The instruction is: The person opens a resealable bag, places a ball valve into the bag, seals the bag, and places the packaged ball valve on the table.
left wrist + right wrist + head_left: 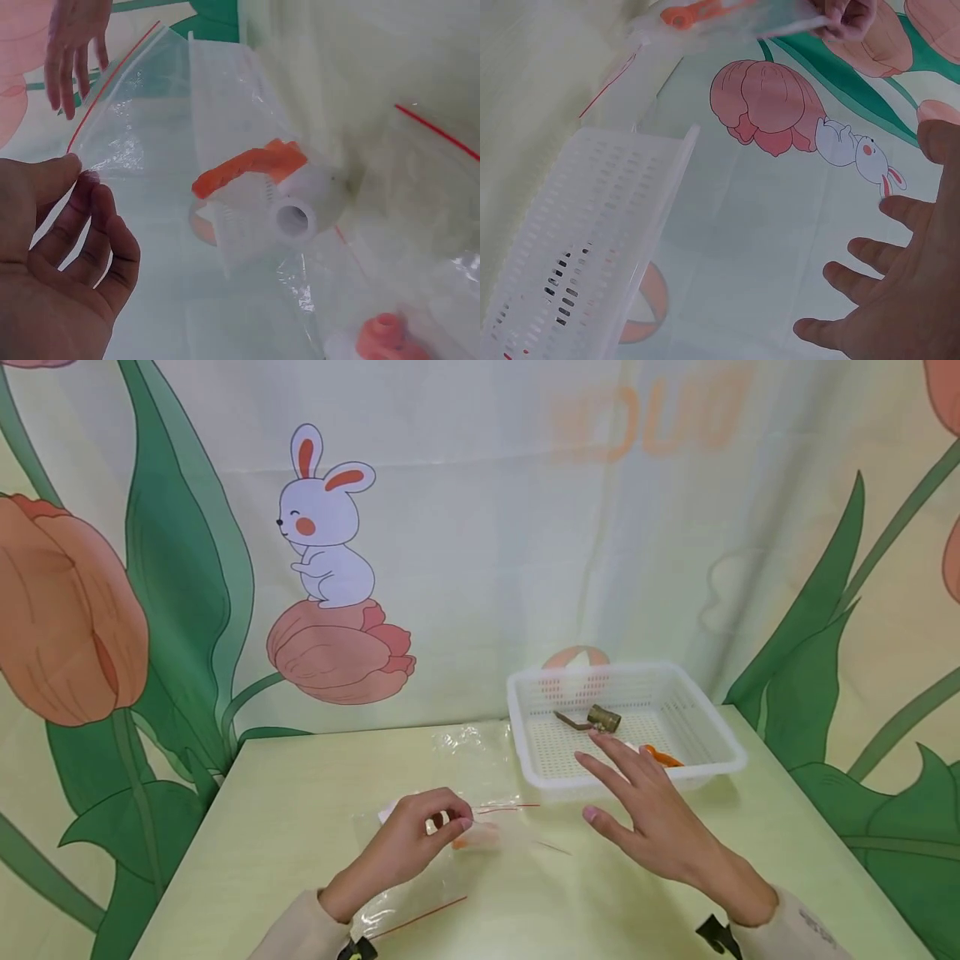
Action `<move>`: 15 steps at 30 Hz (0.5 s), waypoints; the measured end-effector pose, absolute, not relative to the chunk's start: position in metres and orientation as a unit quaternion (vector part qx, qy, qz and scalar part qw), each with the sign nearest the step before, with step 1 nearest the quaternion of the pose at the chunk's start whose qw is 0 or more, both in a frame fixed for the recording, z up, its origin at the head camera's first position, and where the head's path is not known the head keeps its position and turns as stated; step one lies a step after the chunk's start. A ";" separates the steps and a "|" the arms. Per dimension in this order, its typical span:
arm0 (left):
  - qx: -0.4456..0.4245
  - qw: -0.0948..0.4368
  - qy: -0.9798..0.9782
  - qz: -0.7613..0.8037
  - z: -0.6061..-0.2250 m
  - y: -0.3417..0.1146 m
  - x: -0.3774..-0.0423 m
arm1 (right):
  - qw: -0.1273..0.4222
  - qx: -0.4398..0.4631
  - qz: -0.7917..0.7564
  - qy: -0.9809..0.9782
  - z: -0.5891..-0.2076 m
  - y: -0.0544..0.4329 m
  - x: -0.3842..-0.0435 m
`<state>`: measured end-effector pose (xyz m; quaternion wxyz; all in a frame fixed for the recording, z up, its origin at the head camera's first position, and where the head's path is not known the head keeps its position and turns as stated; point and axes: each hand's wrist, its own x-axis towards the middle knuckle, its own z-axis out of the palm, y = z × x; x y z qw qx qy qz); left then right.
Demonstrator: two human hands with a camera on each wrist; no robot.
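My left hand pinches the red-striped top edge of a clear zip bag between thumb and forefinger. Inside the hanging bag shows a white plastic pipe valve with an orange lever handle. My right hand is held with fingers spread and touches nothing that I can see. It hovers over the front of a white perforated basket. In the basket lie a brass-coloured cylindrical fitting with a thin lever, and an orange-handled piece partly hidden by the right hand.
Another clear bag lies flat on the table behind my left hand. A red-striped bag lies nearer the front edge. An orange-red fitting shows low in the left wrist view. A printed curtain with tulips and a rabbit hangs behind the table.
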<state>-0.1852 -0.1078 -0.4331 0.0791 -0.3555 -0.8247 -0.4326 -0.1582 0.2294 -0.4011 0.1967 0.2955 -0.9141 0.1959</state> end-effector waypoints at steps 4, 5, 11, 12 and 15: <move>-0.389 0.081 -0.826 -0.401 -0.442 -0.116 -0.176 | 0.189 0.297 0.191 -0.916 -0.402 0.229 -0.157; -0.396 0.083 -0.828 -0.388 -0.445 -0.118 -0.175 | 0.187 0.297 0.189 -0.917 -0.402 0.229 -0.156; -0.415 0.066 -0.839 -0.346 -0.455 -0.130 -0.166 | 0.178 0.299 0.184 -0.919 -0.404 0.228 -0.155; -0.415 0.060 -0.840 -0.345 -0.456 -0.131 -0.165 | 0.179 0.300 0.184 -0.919 -0.404 0.228 -0.155; -0.416 0.052 -0.844 -0.334 -0.462 -0.134 -0.163 | 0.179 0.302 0.184 -0.918 -0.404 0.227 -0.156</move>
